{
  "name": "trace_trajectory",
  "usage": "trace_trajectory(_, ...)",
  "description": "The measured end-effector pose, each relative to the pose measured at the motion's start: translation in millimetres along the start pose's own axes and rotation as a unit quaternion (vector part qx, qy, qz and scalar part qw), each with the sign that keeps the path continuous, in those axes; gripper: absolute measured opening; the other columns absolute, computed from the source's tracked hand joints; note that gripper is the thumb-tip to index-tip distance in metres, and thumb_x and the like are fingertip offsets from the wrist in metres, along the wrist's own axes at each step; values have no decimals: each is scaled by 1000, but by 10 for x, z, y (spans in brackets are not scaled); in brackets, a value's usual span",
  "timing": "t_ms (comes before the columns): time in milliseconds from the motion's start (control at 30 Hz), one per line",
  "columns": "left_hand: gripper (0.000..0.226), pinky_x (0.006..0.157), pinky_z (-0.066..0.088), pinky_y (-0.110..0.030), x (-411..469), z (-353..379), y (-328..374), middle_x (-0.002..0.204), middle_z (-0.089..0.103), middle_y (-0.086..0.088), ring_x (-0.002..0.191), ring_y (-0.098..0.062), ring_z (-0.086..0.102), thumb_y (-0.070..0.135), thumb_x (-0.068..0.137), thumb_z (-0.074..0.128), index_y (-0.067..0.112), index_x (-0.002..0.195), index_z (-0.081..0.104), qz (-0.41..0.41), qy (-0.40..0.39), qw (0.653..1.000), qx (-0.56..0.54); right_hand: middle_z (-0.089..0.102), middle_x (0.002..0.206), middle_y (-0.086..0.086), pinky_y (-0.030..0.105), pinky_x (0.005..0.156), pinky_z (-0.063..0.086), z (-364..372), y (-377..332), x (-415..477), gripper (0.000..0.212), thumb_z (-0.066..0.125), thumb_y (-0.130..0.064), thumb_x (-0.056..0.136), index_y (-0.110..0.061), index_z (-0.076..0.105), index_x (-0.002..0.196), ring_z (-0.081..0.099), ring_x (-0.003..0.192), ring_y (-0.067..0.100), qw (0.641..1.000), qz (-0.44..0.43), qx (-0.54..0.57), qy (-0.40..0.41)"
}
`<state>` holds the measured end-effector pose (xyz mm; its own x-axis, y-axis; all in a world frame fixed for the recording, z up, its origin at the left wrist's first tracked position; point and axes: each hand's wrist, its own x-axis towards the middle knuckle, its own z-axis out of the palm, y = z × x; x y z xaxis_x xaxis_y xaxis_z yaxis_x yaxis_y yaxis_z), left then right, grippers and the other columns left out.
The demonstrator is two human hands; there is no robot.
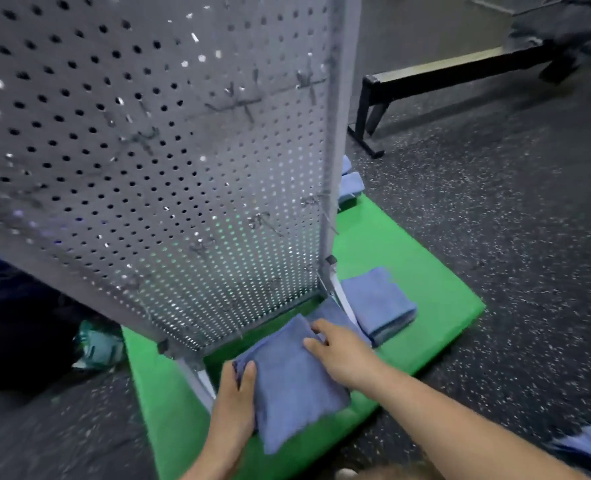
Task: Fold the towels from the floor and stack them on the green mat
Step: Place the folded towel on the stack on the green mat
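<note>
Now the towel (294, 386) lies on the mat (425, 278) just before the pegboard (148, 150), the left hand (233, 407) pinching its edge, the right hand (346, 358) pressing its top with straight fingers.

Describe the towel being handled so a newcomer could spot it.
Find the green mat under the pegboard. At its near end lies a folded blue towel. Unlike the stack to its right, it has hands on it: left hand gripping its edge, right hand resting on top.

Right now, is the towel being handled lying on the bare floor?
No, the blue towel being handled lies on the green mat, not on the floor.
</note>
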<state>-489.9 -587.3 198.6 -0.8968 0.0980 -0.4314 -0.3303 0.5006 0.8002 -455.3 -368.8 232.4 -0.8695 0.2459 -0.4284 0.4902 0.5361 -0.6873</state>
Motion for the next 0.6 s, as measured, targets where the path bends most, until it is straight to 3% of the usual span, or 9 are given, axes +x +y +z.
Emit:
trace_trajectory(133, 12, 92, 56, -48, 294, -189, -306, 109, 72, -7, 98, -28, 69, 30, 112, 55, 18, 107, 55, -42, 29, 999, -1, 72, 118, 12, 40, 90, 46, 472, -65, 432, 23, 57, -30, 109, -9, 61, 117, 66, 116, 34, 999, 11, -8, -44)
trace_trajectory(233, 11, 93, 55, -47, 491, -286, -414, 113, 72, -12, 105, -36, 69, 26, 110, 58, 19, 117, 54, -55, 49, 997, 39, 71, 125, 16, 41, 93, 46, 704, -131, 603, 24, 58, -26, 107, -5, 61, 120, 64, 119, 36, 998, 10, -21, -52)
trace_trajectory(400, 41, 103, 55, -52, 691, -372, -543, 129, 68, -1, 117, -36, 69, 28, 103, 65, 35, 138, 44, -70, 13, 994, 78, 69, 134, 19, 38, 97, 47, 844, -102, 686, 28, 59, -26, 107, -6, 59, 127, 64, 125, 37, 996, 21, -35, -78)
trace_trajectory(500, 62, 100, 55, -46, 656, -373, -536, 128, 63, 2, 117, -38, 68, 21, 99, 67, 32, 151, 36, -81, -8, 991, 106, 65, 143, 20, 39, 102, 48, 782, -37, 656, 37, 54, -30, 107, -7, 58, 136, 60, 131, 40, 994, 46, -53, -83)
trace_trajectory(600, 66, 105, 55, -50, 631, -344, -556, 137, 62, -1, 121, -35, 66, 19, 93, 73, 27, 149, 39, -59, -6, 990, 130, 68, 136, 22, 38, 96, 46, 612, -25, 626, 29, 52, -21, 106, -7, 63, 129, 62, 127, 40, 992, 59, -69, -84)
